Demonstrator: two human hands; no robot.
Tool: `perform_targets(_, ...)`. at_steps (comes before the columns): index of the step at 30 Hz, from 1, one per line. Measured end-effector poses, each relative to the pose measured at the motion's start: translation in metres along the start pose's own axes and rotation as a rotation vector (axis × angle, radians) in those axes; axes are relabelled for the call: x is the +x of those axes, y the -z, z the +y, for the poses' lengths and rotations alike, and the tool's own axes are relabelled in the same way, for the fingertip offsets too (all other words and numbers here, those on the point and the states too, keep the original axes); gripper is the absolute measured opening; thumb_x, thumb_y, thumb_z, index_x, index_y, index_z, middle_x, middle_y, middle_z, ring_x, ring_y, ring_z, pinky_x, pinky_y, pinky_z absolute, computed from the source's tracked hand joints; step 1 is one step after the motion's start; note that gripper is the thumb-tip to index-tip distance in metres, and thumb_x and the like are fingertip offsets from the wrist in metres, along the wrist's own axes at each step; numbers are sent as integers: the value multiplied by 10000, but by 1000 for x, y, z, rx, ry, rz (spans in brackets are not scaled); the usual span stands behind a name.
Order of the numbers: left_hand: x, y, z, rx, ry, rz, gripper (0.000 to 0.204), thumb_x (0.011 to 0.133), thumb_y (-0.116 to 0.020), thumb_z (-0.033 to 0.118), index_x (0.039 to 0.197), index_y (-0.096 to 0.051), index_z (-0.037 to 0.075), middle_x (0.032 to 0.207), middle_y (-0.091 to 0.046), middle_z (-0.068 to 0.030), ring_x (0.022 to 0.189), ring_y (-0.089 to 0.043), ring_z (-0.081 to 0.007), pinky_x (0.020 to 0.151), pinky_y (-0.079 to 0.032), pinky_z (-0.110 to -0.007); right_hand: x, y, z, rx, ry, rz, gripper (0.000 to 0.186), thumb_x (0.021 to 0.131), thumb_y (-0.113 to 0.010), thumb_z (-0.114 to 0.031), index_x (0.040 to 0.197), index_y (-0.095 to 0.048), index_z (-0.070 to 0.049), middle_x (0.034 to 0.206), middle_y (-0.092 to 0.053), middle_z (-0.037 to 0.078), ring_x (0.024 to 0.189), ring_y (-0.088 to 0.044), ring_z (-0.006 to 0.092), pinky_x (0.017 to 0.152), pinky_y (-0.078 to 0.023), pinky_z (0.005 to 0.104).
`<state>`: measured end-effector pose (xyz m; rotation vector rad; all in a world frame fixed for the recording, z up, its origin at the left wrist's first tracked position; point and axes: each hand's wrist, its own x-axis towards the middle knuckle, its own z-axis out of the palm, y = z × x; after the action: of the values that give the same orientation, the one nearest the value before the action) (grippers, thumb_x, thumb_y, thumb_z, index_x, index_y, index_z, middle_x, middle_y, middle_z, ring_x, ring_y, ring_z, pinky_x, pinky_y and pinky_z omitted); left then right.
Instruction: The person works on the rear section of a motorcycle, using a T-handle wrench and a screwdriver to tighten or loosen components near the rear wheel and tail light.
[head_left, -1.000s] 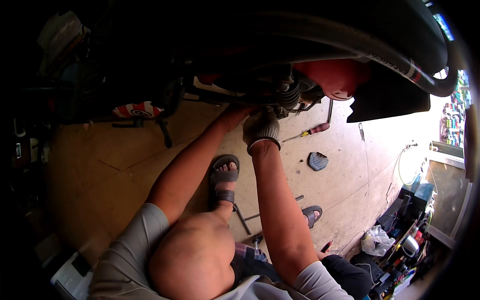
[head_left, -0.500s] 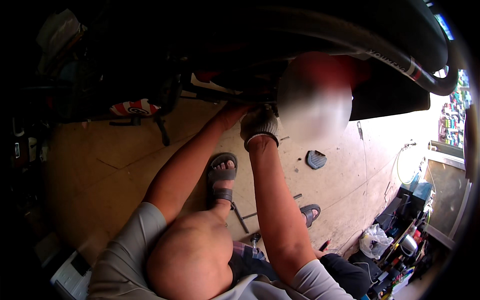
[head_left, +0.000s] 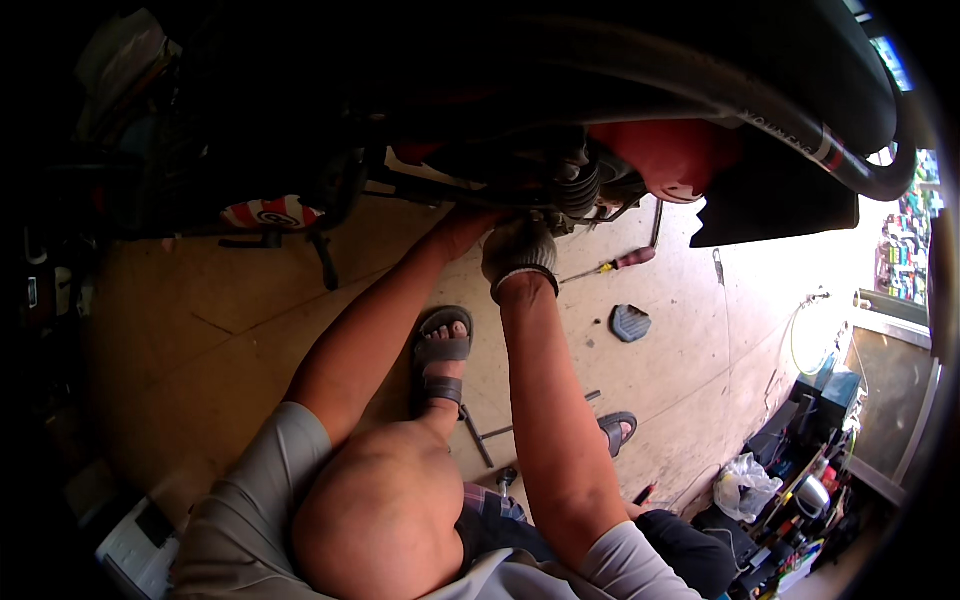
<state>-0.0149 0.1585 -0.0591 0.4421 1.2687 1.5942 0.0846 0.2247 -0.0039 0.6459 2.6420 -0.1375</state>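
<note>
Presently: dark vehicle (head_left: 590, 105) with glossy red curved panel (head_left: 672, 155)

Vehicle: across the top of the view, above the floor, much of it in deep shadow.
Ribbed black cylindrical part (head_left: 577, 190): on the vehicle, just beside the gloved fist-shaped outline below.
Right hand (head_left: 521, 246): in pale grey knitted glove, up against the underside parts; fingers hidden, grip cannot be told.
Left hand (head_left: 468, 232): just left of the glove, fingertips lost in shadow; grip likewise cannot be told.
Screwdriver with dark red and yellow handle (head_left: 632, 258): on pale concrete floor (head_left: 690, 345), right of the glove.
Blue-grey ribbed pad (head_left: 630, 322): on the floor, nearer the person.
Dark metal T-shaped bar (head_left: 476, 436): between sandalled feet, partly behind the right forearm.
Crumpled white plastic bag (head_left: 745, 487): lower right, among clutter.
</note>
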Motion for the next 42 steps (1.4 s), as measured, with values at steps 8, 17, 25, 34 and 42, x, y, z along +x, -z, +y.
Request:
perform_targets(8,0,-21,16,-1,45,-19,520,959,-742,247,1409,-586,36,1348,-631,-59,1234,-564,-146,1087,-450,-345,13,-46,16,332,-216,150,391,947,-505,-240,1278,-631,-77,1394,-619,160,1345,-540,276,1147,-375,353)
perform_targets(17,-7,-4,15,-25,134,23,550,938,-770,258,1406,-586,37,1322,-643,-64,1207,-591,-150,1051,-478,-338,5,-24,5,259,-126,112,294,900,-559,-214,1151,-676,-117,1283,-665,138,1258,-595,294,1104,-431,367)
perform_targets(25,-4,-1,10,11,119,23,544,933,-773,273,1398,-595,54,1302,-647,-40,1182,-587,-138,1025,-478,-328,-2,-10,0,215,-109,134,300,875,-600,-220,1141,-702,-127,1247,-694,118,1228,-631,291,1058,-478,371)
perform_targets(34,-8,-9,12,51,8,36,510,947,-749,302,1385,-614,77,1295,-640,-10,1168,-554,-120,1013,-461,-315,8,-21,6,25,-25,126,404,874,-645,-238,1250,-703,-101,1329,-679,154,1258,-635,290,1066,-491,375)
perform_targets(42,-6,-2,8,55,51,7,548,929,-763,317,1394,-603,74,1271,-630,9,1124,-543,-113,981,-451,-300,-3,-5,5,485,-220,128,267,906,-586,-205,1080,-770,-123,1217,-722,174,1166,-679,335,979,-556,418)
